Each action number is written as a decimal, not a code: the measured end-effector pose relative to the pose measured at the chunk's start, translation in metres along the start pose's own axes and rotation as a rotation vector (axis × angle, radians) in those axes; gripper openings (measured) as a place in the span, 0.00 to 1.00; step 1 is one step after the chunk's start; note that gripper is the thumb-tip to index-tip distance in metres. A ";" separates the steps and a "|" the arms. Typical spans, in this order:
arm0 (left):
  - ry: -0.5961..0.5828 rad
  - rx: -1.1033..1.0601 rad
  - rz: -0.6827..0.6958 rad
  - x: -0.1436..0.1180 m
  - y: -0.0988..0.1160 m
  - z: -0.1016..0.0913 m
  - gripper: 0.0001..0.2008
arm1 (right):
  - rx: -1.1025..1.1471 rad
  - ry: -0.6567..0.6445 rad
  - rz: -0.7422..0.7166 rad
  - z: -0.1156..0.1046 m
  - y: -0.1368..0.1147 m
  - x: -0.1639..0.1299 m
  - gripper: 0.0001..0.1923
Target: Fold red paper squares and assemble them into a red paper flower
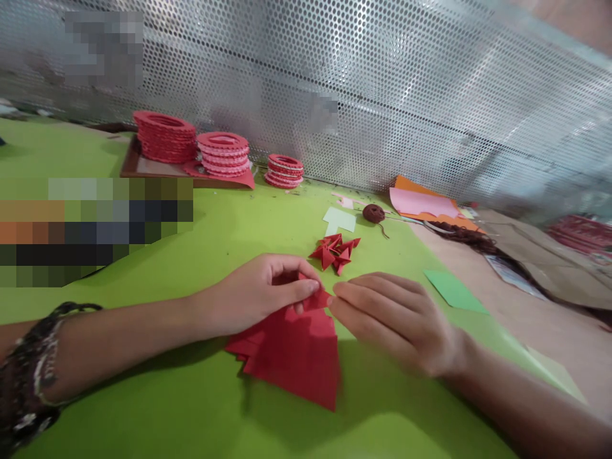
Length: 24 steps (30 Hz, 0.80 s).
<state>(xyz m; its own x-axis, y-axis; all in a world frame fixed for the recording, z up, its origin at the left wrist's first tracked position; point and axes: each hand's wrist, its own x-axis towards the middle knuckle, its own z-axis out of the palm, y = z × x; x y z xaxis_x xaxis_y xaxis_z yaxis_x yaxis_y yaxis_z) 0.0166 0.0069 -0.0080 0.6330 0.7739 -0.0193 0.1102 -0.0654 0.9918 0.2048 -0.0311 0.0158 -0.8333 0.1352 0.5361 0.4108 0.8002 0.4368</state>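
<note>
Folded red paper (323,299), a small piece, held up over the green surface (182,389), well in from its far edge, inside its right edge; red sheets (296,357) fanned just below. Left hand (268,290) pinches it, thumb against fingers. Right hand (401,319): fingertips bunched at the piece's right end; thumb mostly hidden, cannot tell whether pinching. Handling, judged: very light, thin, crisp at folds, little slip, easily creased or torn. Best hold: light flat pinch along folded edges, sparing the tip.
</note>
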 end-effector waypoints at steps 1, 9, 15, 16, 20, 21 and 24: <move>-0.001 -0.011 -0.006 0.000 0.000 0.000 0.07 | 0.054 -0.009 0.044 0.001 0.000 -0.001 0.10; -0.019 -0.037 -0.024 0.000 0.003 0.002 0.02 | 0.565 -0.036 0.447 0.012 0.003 0.000 0.04; 0.038 0.010 0.024 0.000 0.003 0.002 0.06 | 0.614 -0.049 0.536 0.015 0.005 -0.002 0.03; 0.039 0.013 0.033 0.000 0.003 0.002 0.08 | 0.610 -0.050 0.542 0.015 0.005 -0.002 0.03; 0.033 0.022 0.035 0.000 0.002 0.002 0.09 | 0.618 -0.074 0.570 0.015 0.004 -0.003 0.03; 0.031 0.027 0.031 0.000 0.002 0.002 0.09 | 0.624 -0.083 0.584 0.015 0.004 -0.002 0.03; 0.016 0.033 0.013 0.000 0.002 0.002 0.08 | 0.662 -0.107 0.642 0.017 0.002 -0.002 0.02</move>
<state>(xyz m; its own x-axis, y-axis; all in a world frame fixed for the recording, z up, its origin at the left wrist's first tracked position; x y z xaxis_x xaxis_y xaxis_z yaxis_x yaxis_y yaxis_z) 0.0184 0.0055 -0.0060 0.6225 0.7826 -0.0041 0.1277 -0.0963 0.9871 0.2007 -0.0202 0.0036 -0.5625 0.6946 0.4486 0.5378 0.7194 -0.4396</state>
